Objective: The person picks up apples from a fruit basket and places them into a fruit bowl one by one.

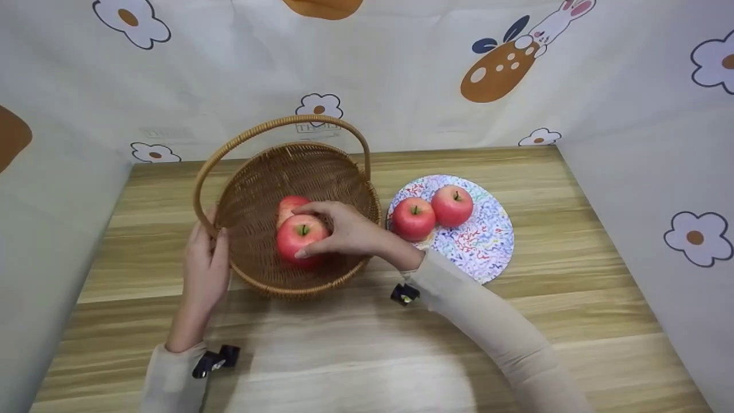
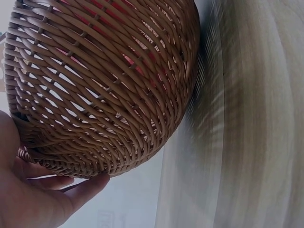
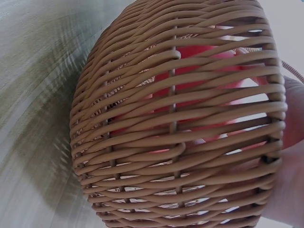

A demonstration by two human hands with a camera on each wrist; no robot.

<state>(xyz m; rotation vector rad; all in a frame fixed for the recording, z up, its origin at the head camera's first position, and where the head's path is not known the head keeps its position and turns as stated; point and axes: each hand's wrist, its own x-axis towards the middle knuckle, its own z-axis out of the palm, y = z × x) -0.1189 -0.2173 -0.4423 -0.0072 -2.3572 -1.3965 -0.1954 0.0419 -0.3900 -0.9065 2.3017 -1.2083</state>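
A round wicker basket (image 1: pixel 252 172) with a tall arched handle (image 1: pixel 252 133) stands left of the middle of the wooden table. At its left rim, near the foot of the handle, my left hand (image 1: pixel 206 264) grips the edge, thumb on the near side and fingers against the outer weave (image 2: pixel 95 109). Inside the basket, my right hand (image 1: pixel 352 229) holds a red apple (image 1: pixel 301 238) between thumb and fingers. Another red apple (image 1: pixel 291 203) lies beneath and behind it, partly hidden. From the right wrist, red (image 3: pixel 197 52) shows through the gaps in the wicker.
Right of the basket, a round plate (image 1: pixel 487 246) with multicoloured speckles carries two red apples (image 1: pixel 414 219). My right forearm passes over the plate's near-left edge. A printed sheet (image 1: pixel 401 86) with flowers walls the table (image 1: pixel 573 258) at the back and sides.
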